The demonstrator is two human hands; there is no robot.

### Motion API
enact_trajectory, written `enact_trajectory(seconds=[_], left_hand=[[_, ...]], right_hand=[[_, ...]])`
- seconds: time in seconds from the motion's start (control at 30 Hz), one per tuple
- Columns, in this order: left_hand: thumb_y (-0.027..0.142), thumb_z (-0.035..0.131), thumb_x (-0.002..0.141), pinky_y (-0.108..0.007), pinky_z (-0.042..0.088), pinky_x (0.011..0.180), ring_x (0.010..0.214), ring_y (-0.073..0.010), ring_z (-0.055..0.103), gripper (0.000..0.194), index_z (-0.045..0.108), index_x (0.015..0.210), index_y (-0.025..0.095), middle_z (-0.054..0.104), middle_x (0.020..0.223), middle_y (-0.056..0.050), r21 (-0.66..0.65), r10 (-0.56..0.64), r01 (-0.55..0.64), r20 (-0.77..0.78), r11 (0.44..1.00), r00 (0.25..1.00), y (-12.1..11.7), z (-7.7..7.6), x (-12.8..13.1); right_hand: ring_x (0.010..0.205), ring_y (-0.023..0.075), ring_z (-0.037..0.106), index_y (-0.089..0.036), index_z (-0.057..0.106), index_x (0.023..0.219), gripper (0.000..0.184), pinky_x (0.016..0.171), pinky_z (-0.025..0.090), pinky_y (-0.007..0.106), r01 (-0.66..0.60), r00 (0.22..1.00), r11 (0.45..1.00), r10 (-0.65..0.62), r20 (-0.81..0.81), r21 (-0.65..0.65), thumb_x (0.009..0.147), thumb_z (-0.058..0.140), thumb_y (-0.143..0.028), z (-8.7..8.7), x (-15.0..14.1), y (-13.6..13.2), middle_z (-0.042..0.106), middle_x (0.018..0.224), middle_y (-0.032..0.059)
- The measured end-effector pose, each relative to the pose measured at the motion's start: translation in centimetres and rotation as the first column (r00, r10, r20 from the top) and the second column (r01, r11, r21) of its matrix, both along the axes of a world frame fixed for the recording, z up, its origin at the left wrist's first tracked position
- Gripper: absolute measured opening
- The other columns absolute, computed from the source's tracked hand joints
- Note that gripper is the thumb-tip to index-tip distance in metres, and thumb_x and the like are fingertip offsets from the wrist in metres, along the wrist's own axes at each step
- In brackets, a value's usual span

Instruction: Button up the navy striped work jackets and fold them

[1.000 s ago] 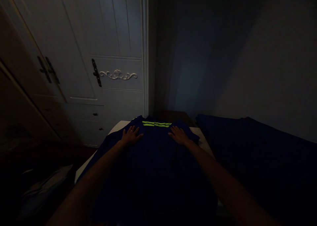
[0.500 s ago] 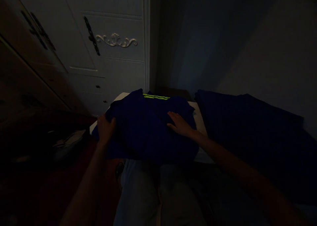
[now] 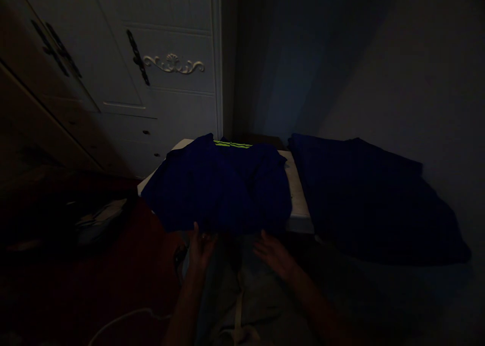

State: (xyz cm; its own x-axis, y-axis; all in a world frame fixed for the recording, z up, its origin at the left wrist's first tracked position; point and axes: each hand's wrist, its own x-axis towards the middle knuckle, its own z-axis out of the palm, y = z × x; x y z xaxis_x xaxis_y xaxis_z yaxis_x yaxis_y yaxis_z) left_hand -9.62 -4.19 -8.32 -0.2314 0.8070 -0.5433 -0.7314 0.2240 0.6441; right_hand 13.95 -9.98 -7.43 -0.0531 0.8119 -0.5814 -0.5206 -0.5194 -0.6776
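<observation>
A dark blue garment [image 3: 212, 189] with bright yellow-green stripes at its far edge lies folded over on a white tabletop [image 3: 297, 189]. Just off its near edge is my left hand [image 3: 201, 247], fingers apart and holding nothing that shows. My right hand [image 3: 273, 252] hovers to the right of it, also by the near edge, with fingers spread and nothing in them. The room is very dark, so whether the fingertips touch the cloth is hard to see.
More dark blue cloth [image 3: 364, 194] lies to the right of the tabletop. A white wardrobe [image 3: 182, 103] with dark handles stands behind on the left. On the red floor [image 3: 129, 265] at left sits a dark pile [image 3: 98, 219], and a pale cord [image 3: 129, 313] runs nearby.
Both hands have come off the garment and drawn back toward my body. My left hand has let go of the garment's left side, which now lies flatter. The view has shifted slightly.
</observation>
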Motion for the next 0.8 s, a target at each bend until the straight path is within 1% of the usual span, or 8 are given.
enact_trajectory(seconds=[0.1, 0.17, 0.27, 0.37, 0.47, 0.57, 0.7, 0.8], left_hand=[[0.03, 0.058, 0.089, -0.035, 0.055, 0.092, 0.107, -0.0202, 0.065, 0.03, 0.06, 0.118, 0.024, 0.068, 0.114, -0.006, 0.055, -0.084, 0.077, 0.15, 0.996, 0.985, 0.3, 1.3, 0.0], [0.024, 0.059, 0.086, -0.035, 0.055, 0.094, 0.112, -0.0211, 0.064, 0.042, 0.056, 0.128, 0.026, 0.067, 0.122, -0.004, 0.057, -0.088, 0.082, 0.115, 0.995, 0.989, -0.1, 1.9, -0.2], [0.024, 0.064, 0.082, -0.035, 0.057, 0.092, 0.117, -0.0242, 0.061, 0.055, 0.051, 0.136, 0.027, 0.063, 0.129, -0.005, 0.016, -0.051, 0.051, -0.007, 0.999, 0.999, -1.6, 2.4, -0.9], [0.025, 0.065, 0.082, -0.037, 0.058, 0.091, 0.121, -0.0263, 0.058, 0.06, 0.049, 0.139, 0.028, 0.059, 0.135, -0.005, 0.003, 0.017, -0.017, -0.042, 1.0, 0.999, -3.2, 2.9, -1.9], [0.028, 0.066, 0.082, -0.04, 0.056, 0.095, 0.123, -0.028, 0.057, 0.062, 0.047, 0.141, 0.028, 0.058, 0.136, -0.005, -0.032, 0.004, -0.003, 0.004, 0.999, 1.0, -4.2, 3.2, -2.6], [0.035, 0.063, 0.084, -0.041, 0.054, 0.098, 0.125, -0.0274, 0.055, 0.061, 0.046, 0.142, 0.028, 0.059, 0.136, -0.006, -0.019, -0.022, 0.022, 0.0, 1.0, 1.0, -4.4, 2.5, -3.2], [0.043, 0.053, 0.087, -0.039, 0.055, 0.095, 0.12, -0.0258, 0.059, 0.047, 0.055, 0.131, 0.027, 0.064, 0.126, -0.008, -0.008, -0.033, 0.033, -0.038, 0.999, 0.999, -3.5, 0.4, -5.0], [0.04, 0.055, 0.085, -0.038, 0.057, 0.089, 0.104, -0.024, 0.066, 0.035, 0.058, 0.118, 0.028, 0.069, 0.106, -0.007, -0.095, 0.087, -0.095, -0.082, 0.991, 0.993, -2.4, -0.9, -7.6]], right_hand=[[0.106, 0.0209, 0.063, -0.022, 0.06, 0.101, 0.058, 0.091, 0.055, 0.038, 0.268, 0.951, 0.963, -0.262, -0.162, 0.017, 0.059, 0.081, -0.057, -0.8, 0.2, 0.6, 0.063, 0.114, 0.006], [0.105, 0.0199, 0.063, -0.024, 0.06, 0.1, 0.051, 0.089, 0.056, 0.038, 0.372, 0.917, 0.925, -0.354, -0.184, 0.076, 0.067, 0.075, -0.059, -0.9, 0.3, 0.8, 0.064, 0.113, 0.0043], [0.095, 0.0171, 0.064, -0.022, 0.059, 0.091, 0.04, 0.075, 0.058, 0.031, 0.493, 0.867, 0.865, -0.481, -0.13, 0.089, 0.062, 0.082, -0.039, -1.0, 0.4, 0.5, 0.066, 0.105, 0.0013], [0.081, 0.0132, 0.063, -0.02, 0.055, 0.081, 0.038, 0.061, 0.054, 0.024, 0.569, 0.821, 0.821, -0.565, -0.077, 0.043, 0.055, 0.083, -0.02, -1.1, 0.9, -0.8, 0.066, 0.091, -0.0025], [0.077, 0.0134, 0.063, -0.018, 0.05, 0.072, 0.035, 0.066, 0.055, 0.029, 0.597, 0.797, 0.801, -0.585, -0.154, 0.048, 0.053, 0.08, -0.017, -1.5, 1.8, -2.5, 0.065, 0.083, -0.0041], [0.074, 0.0127, 0.062, -0.017, 0.044, 0.066, 0.038, 0.071, 0.056, 0.031, 0.621, 0.774, 0.784, -0.607, -0.181, 0.024, 0.051, 0.079, -0.011, -2.5, 2.8, -3.7, 0.062, 0.073, -0.0056], [0.071, 0.0117, 0.062, -0.018, 0.049, 0.069, 0.03, 0.068, 0.055, 0.027, 0.602, 0.796, 0.797, -0.604, -0.044, -0.048, 0.053, 0.072, -0.009, -4.2, 3.8, -4.2, 0.062, 0.074, -0.0031], [0.071, 0.0129, 0.063, -0.019, 0.054, 0.077, 0.027, 0.066, 0.055, 0.027, 0.612, 0.791, 0.787, -0.61, 0.054, -0.075, 0.055, 0.068, -0.016, -4.9, 4.6, -4.4, 0.063, 0.079, -0.0003]])
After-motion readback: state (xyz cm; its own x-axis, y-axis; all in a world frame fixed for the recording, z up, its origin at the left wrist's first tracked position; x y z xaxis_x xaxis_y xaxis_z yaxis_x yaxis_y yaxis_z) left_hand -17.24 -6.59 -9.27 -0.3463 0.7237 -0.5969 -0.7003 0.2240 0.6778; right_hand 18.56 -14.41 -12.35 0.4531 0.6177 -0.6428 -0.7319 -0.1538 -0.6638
